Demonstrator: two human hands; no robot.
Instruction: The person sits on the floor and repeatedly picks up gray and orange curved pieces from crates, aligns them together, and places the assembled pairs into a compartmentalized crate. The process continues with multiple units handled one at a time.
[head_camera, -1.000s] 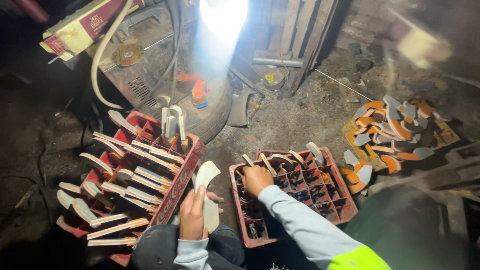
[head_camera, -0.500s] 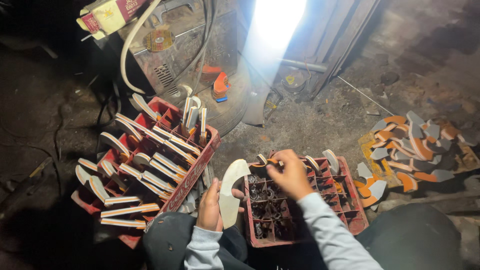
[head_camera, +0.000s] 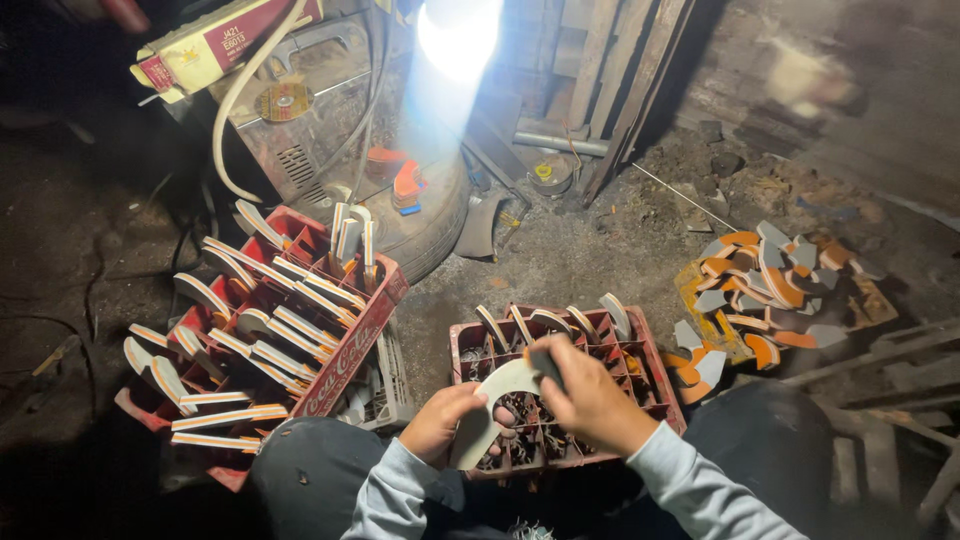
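Note:
Both hands hold one curved, pale crescent-shaped piece (head_camera: 492, 408) over a red compartment crate (head_camera: 655, 372). My left hand (head_camera: 440, 420) grips its lower end. My right hand (head_camera: 585, 392) pinches its upper end. Several similar curved pieces (head_camera: 553, 321) stand upright along the crate's far row. The crate's other compartments look dark and filled with small scrap.
A second red crate (head_camera: 350, 345), tilted at the left, is packed with curved pieces edged in orange. A heap of orange and grey curved pieces (head_camera: 765, 285) lies on the dirt floor at right. A machine with hoses (head_camera: 300, 110) and a bright lamp (head_camera: 455, 35) stand behind.
My right hand has come back from the crate's far row onto the pale piece, which now sits over the crate in both hands. The view has shifted slightly.

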